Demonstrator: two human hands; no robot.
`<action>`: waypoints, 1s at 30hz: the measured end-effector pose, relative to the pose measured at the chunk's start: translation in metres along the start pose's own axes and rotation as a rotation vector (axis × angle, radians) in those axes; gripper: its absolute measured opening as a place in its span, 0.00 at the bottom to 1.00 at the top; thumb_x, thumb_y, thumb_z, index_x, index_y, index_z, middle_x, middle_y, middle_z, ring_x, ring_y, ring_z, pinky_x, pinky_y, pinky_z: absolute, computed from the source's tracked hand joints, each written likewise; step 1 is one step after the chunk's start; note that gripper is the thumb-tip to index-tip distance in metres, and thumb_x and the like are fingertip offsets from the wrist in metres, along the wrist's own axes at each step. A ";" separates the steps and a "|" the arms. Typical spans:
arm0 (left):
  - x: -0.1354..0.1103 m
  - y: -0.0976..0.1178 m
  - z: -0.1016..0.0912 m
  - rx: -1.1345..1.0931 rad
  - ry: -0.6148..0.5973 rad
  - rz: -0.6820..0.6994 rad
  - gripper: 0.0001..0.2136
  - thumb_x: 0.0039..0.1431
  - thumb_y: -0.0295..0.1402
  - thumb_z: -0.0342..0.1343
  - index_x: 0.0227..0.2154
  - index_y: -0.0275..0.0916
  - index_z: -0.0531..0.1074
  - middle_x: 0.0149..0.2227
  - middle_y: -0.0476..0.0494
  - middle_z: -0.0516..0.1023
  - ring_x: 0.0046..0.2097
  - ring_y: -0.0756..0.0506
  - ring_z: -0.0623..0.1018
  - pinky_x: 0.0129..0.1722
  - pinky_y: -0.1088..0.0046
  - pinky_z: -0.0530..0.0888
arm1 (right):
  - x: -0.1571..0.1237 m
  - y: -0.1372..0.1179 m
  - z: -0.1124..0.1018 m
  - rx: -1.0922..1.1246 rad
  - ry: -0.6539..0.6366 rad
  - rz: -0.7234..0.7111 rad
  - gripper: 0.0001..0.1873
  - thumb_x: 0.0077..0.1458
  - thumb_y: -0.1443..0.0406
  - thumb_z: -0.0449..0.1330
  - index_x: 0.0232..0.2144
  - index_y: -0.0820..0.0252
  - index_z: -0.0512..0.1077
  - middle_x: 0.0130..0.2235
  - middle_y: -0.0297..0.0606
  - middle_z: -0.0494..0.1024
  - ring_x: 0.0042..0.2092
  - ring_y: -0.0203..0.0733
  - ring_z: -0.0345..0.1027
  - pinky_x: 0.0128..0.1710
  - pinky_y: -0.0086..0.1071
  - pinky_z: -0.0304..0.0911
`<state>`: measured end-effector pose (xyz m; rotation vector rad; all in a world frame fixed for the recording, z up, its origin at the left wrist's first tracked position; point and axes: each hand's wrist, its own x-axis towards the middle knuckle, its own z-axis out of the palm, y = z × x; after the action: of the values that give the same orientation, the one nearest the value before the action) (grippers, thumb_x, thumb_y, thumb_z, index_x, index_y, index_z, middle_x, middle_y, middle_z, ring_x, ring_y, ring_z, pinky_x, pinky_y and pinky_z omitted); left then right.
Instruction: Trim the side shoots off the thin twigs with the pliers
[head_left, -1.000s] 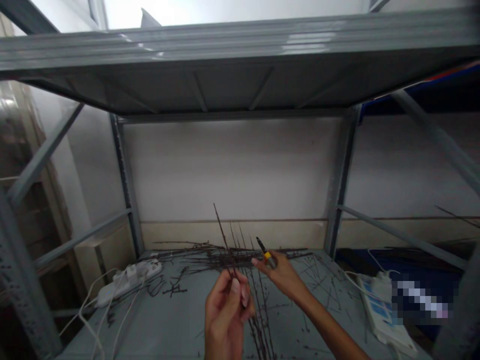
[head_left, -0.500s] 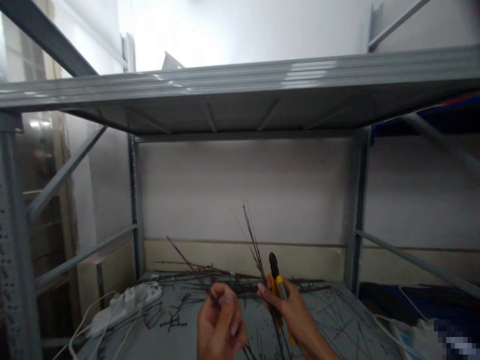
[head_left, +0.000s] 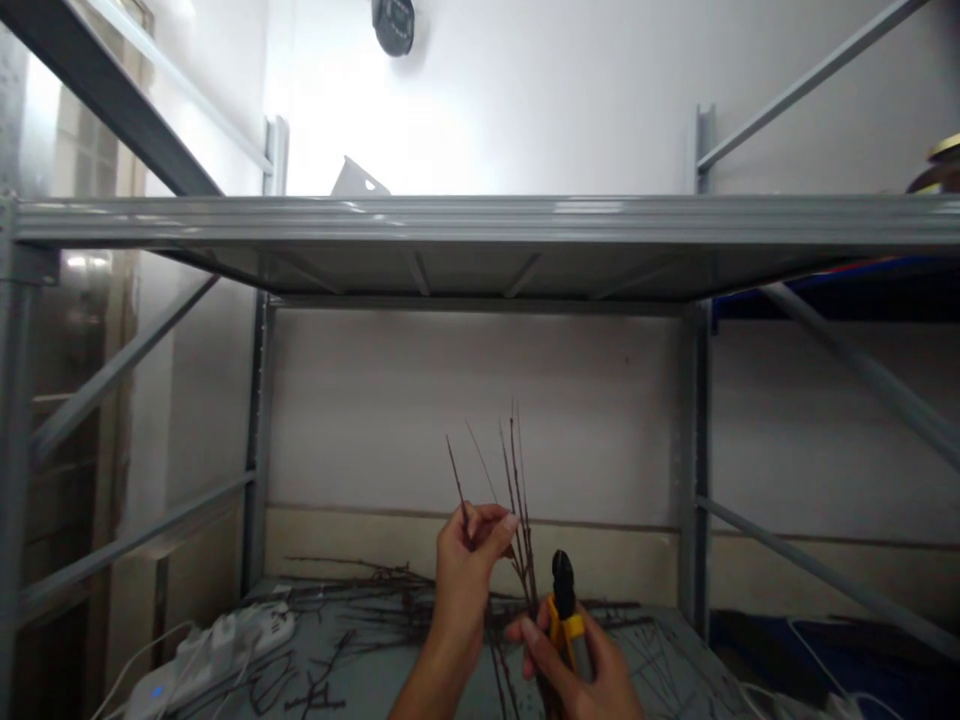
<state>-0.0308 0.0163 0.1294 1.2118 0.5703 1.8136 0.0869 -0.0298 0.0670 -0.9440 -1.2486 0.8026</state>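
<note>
Left hand [head_left: 466, 572] pinches a thin brown twig [head_left: 455, 473]; right hand [head_left: 602, 682] grips yellow-and-black pliers [head_left: 574, 628] and upright brown twigs [head_left: 529, 573]. Behind: dark twig heap [head_left: 390, 617]; leftward: white power strip [head_left: 212, 660].

1 white power strip [head_left: 214, 660], lower left

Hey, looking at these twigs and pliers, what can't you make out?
All in the head view:
Pliers: lower handles, covered by the right hand.
Upright twigs: lower ends, cut off by the bottom edge.
Twig pile: too blurred to count, partly hidden behind the left hand.
Brown object at far right: cut off by the right edge.
</note>
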 end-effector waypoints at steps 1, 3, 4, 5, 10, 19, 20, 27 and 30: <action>-0.004 0.000 0.001 -0.001 -0.007 -0.015 0.17 0.54 0.37 0.68 0.26 0.39 0.63 0.33 0.44 0.78 0.35 0.47 0.77 0.35 0.72 0.75 | -0.001 -0.001 -0.002 0.007 0.004 0.010 0.24 0.47 0.43 0.66 0.31 0.56 0.71 0.26 0.37 0.78 0.27 0.44 0.70 0.27 0.33 0.62; -0.012 0.001 0.001 -0.009 -0.017 -0.023 0.17 0.55 0.37 0.67 0.26 0.41 0.61 0.31 0.44 0.78 0.37 0.44 0.78 0.36 0.69 0.76 | -0.003 -0.004 -0.006 0.009 0.009 0.002 0.23 0.49 0.44 0.66 0.34 0.56 0.71 0.30 0.39 0.80 0.28 0.44 0.70 0.27 0.33 0.62; -0.016 0.002 0.001 -0.012 -0.025 -0.023 0.18 0.56 0.37 0.66 0.26 0.41 0.60 0.32 0.43 0.79 0.38 0.43 0.79 0.37 0.68 0.77 | -0.004 -0.005 -0.008 0.005 0.007 -0.006 0.23 0.50 0.45 0.66 0.34 0.56 0.71 0.31 0.39 0.81 0.28 0.44 0.70 0.27 0.33 0.63; -0.019 0.002 0.000 -0.014 -0.032 -0.024 0.18 0.56 0.36 0.66 0.26 0.41 0.59 0.32 0.43 0.80 0.38 0.43 0.80 0.37 0.67 0.77 | -0.004 -0.006 -0.010 0.001 0.001 -0.011 0.23 0.50 0.46 0.66 0.35 0.57 0.71 0.32 0.40 0.81 0.29 0.44 0.71 0.29 0.33 0.63; -0.028 -0.002 -0.006 -0.034 -0.103 -0.045 0.19 0.52 0.29 0.69 0.30 0.42 0.59 0.36 0.45 0.82 0.38 0.46 0.80 0.40 0.71 0.77 | -0.005 -0.008 -0.017 -0.016 -0.022 0.013 0.22 0.51 0.46 0.65 0.36 0.57 0.71 0.33 0.42 0.82 0.31 0.47 0.73 0.31 0.35 0.65; -0.037 -0.020 -0.005 -0.035 -0.062 -0.020 0.22 0.52 0.33 0.69 0.35 0.44 0.56 0.36 0.47 0.78 0.37 0.45 0.81 0.27 0.73 0.79 | -0.002 0.002 -0.034 -0.350 -0.006 -0.124 0.23 0.57 0.47 0.60 0.45 0.56 0.72 0.45 0.44 0.81 0.49 0.54 0.75 0.50 0.40 0.67; -0.038 -0.021 -0.004 -0.036 -0.057 -0.015 0.22 0.52 0.34 0.69 0.35 0.44 0.56 0.36 0.47 0.78 0.38 0.44 0.81 0.25 0.73 0.79 | 0.000 -0.002 -0.039 -0.441 -0.008 -0.158 0.21 0.58 0.47 0.58 0.44 0.55 0.72 0.44 0.43 0.81 0.48 0.53 0.76 0.48 0.39 0.67; -0.049 -0.021 0.005 0.147 -0.023 0.051 0.19 0.55 0.35 0.65 0.34 0.44 0.56 0.37 0.44 0.79 0.39 0.43 0.81 0.25 0.75 0.77 | 0.021 -0.044 -0.076 -1.096 -0.020 -0.440 0.12 0.58 0.62 0.56 0.45 0.55 0.69 0.41 0.43 0.81 0.41 0.54 0.77 0.38 0.39 0.65; -0.053 -0.021 0.008 0.218 0.007 0.093 0.16 0.56 0.34 0.64 0.33 0.43 0.58 0.37 0.44 0.80 0.39 0.44 0.81 0.27 0.76 0.75 | 0.028 -0.059 -0.083 -1.295 -0.015 -0.548 0.15 0.54 0.66 0.58 0.45 0.57 0.70 0.40 0.45 0.80 0.39 0.55 0.75 0.36 0.40 0.63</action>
<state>-0.0064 -0.0181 0.0901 1.3985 0.7416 1.8705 0.1727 -0.0410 0.1272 -1.4543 -1.9267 -0.5644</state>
